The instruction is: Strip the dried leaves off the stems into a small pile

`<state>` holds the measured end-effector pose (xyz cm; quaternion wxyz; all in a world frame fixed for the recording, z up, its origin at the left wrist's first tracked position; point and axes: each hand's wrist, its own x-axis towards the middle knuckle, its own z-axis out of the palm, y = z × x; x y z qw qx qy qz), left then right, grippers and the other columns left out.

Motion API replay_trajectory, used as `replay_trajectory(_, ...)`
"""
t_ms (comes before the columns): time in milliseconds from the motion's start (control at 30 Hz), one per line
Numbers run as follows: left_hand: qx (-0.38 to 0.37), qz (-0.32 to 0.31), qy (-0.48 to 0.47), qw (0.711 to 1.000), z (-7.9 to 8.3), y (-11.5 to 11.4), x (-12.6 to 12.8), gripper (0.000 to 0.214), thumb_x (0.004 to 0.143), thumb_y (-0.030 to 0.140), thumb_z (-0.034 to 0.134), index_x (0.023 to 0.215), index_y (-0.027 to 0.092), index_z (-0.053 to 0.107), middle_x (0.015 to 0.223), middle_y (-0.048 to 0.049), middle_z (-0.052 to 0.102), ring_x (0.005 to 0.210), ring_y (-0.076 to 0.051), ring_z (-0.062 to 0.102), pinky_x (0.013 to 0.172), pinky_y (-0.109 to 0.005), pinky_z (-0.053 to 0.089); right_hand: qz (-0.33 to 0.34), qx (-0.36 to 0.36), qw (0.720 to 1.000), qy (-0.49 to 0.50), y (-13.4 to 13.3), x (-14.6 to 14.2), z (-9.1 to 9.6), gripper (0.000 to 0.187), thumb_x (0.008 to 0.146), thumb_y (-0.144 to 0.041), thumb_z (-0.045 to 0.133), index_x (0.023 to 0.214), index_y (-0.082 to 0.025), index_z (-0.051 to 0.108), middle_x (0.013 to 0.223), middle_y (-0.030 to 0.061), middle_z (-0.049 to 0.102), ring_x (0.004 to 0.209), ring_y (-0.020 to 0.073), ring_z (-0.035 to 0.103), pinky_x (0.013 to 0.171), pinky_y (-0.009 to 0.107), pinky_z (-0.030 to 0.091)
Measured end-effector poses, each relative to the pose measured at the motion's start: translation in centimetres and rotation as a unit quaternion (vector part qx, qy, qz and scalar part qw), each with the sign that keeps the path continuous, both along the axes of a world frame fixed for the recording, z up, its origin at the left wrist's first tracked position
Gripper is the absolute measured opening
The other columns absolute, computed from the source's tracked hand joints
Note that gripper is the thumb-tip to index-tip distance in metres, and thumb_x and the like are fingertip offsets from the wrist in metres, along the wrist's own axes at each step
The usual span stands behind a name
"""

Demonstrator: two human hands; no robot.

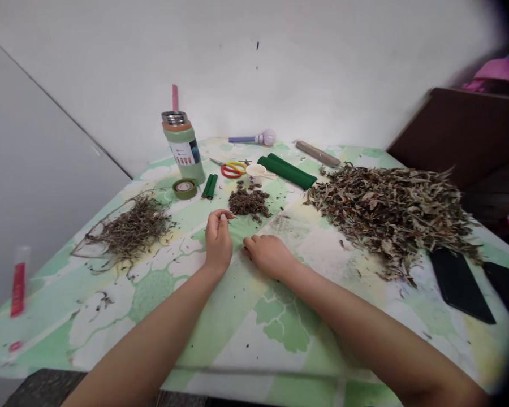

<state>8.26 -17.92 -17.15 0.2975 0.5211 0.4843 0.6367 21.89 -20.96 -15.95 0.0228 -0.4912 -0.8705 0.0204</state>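
The small dark pile of crumbled leaves (249, 202) lies on the green and white tablecloth (237, 316), near the middle. Just in front of it is the left hand (218, 240). Its fingers are curled and the tips meet the thumb, and I cannot tell if a little bit is pinched between them. The right hand (269, 254) rests beside it on the cloth, curled into a loose fist with nothing in it that shows. Behind the dark pile are a white scoop (257, 171), red and yellow scissors (233, 168), a roll of tape (185, 188) and a green bottle (183, 148). A heap of thin stems (131, 229) lies off to the left. A big heap of dry leaves (390, 212) lies to the right, with a black phone (458, 282) near it.
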Motion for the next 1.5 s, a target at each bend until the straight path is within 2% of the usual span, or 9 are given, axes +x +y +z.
replay_trajectory(167, -0.021, -0.017, -0.028, 0.999, 0.3, 0.0, 0.6, 0.017, 0.089, 0.031, 0.040, 0.090, 0.019, 0.052, 0.088, -0.0038, 0.058, 0.086, -0.015, 0.055, 0.080, -0.028, 0.042, -0.108, -0.064, 0.962, 0.240, 1.4, 1.4, 0.0, 0.016, 0.091, -0.028, 0.036, 0.096, -0.020, 0.049, 0.078, 0.0041, 0.061, 0.067, 0.0178, 0.054, 0.057, 0.026, 0.035)
replay_trajectory(333, -0.202, -0.228, -0.185, 0.934, 2.2, -0.6, 4.0, 0.020, 0.090, 0.032, 0.041, 0.096, 0.018, 0.054, 0.095, -0.0063, 0.062, 0.089, -0.016, 0.060, 0.086, -0.033, 0.044, -0.126, -0.032, 0.856, 0.501, 1.7, 2.5, 0.0, 0.026, 0.092, -0.036, 0.031, 0.100, -0.019, 0.049, 0.080, 0.0036, 0.057, 0.074, 0.0167, 0.054, 0.068, 0.028, 0.042)
replay_trajectory(500, -0.316, -0.373, -0.332, 0.807, 3.6, -1.4, 5.7, 0.023, 0.089, 0.030, 0.043, 0.088, 0.015, 0.060, 0.090, -0.0083, 0.065, 0.086, -0.016, 0.062, 0.078, -0.027, 0.050, -0.123, 0.105, 0.910, 0.382, 0.7, 2.3, 0.3, 0.035, 0.094, -0.036, 0.028, 0.108, -0.022, 0.055, 0.102, 0.0084, 0.057, 0.097, 0.0221, 0.048, 0.090, 0.040, 0.035)
replay_trajectory(700, -0.296, -0.353, -0.310, 0.832, 2.6, -0.5, 3.2, 0.021, 0.071, 0.007, 0.062, 0.091, 0.015, 0.064, 0.087, -0.0041, 0.066, 0.061, -0.007, 0.058, 0.055, -0.015, 0.048, -0.013, 0.073, 0.968, 0.239, 0.7, 3.7, -0.1, 0.056, 0.093, -0.037, 0.030, 0.145, -0.021, 0.018, 0.150, 0.0079, 0.023, 0.135, 0.0250, 0.018, 0.108, 0.047, 0.017)
replay_trajectory(800, -0.325, -0.312, -0.279, 0.848, 1.6, -0.3, 2.7, 0.019, 0.065, 0.005, 0.066, 0.081, 0.015, 0.065, 0.075, -0.0011, 0.064, 0.058, -0.007, 0.058, 0.055, -0.016, 0.049, 0.038, 0.047, 0.963, 0.262, 1.2, 4.1, -0.4, 0.052, 0.093, -0.030, 0.032, 0.144, -0.020, 0.025, 0.148, 0.0062, 0.031, 0.133, 0.0213, 0.026, 0.108, 0.044, 0.023)
replay_trajectory(967, -0.338, -0.294, -0.246, 0.860, 1.2, -0.4, 2.8, 0.020, 0.054, 0.004, 0.072, 0.072, 0.013, 0.068, 0.070, -0.0014, 0.066, 0.060, -0.008, 0.060, 0.061, -0.019, 0.051, 0.029, 0.048, 0.859, 0.510, 1.4, 3.8, -0.7, 0.027, 0.085, -0.028, 0.054, 0.108, -0.024, 0.067, 0.111, 0.0052, 0.067, 0.110, 0.0193, 0.055, 0.100, 0.040, 0.040)
replay_trajectory(1133, -0.317, -0.247, -0.222, 0.888, 1.5, -0.3, 2.6, 0.017, 0.056, 0.020, 0.078, 0.068, 0.012, 0.069, 0.065, -0.0018, 0.065, 0.059, -0.011, 0.060, 0.062, -0.025, 0.052, -0.127, 0.002, 0.757, 0.642, 1.3, 4.1, -0.7, 0.019, 0.080, -0.033, 0.060, 0.091, -0.023, 0.073, 0.095, 0.0052, 0.072, 0.096, 0.0209, 0.063, 0.092, 0.042, 0.048)
replay_trajectory(1367, -0.281, -0.264, -0.233, 0.893, 1.0, -0.4, 3.0, 0.027, 0.063, 0.036, 0.075, 0.077, 0.015, 0.066, 0.068, 0.0008, 0.063, 0.058, -0.007, 0.056, 0.065, -0.023, 0.051, -0.005, 0.038, 0.923, 0.382, 1.6, 3.8, -0.9, 0.046, 0.089, -0.028, 0.042, 0.134, -0.019, 0.044, 0.141, 0.0069, 0.042, 0.130, 0.0202, 0.037, 0.108, 0.044, 0.031)
replay_trajectory(1500, -0.324, -0.292, -0.211, 0.875, 0.6, -0.3, 3.0, 0.033, 0.063, 0.045, 0.073, 0.068, 0.015, 0.060, 0.059, 0.0000, 0.060, 0.055, -0.010, 0.058, 0.062, -0.027, 0.052, 0.035, 0.077, 0.946, 0.314, 1.8, 3.7, -1.0, 0.037, 0.086, -0.014, 0.039, 0.116, -0.019, 0.061, 0.138, 0.0038, 0.045, 0.133, 0.0207, 0.032, 0.106, 0.046, 0.033)
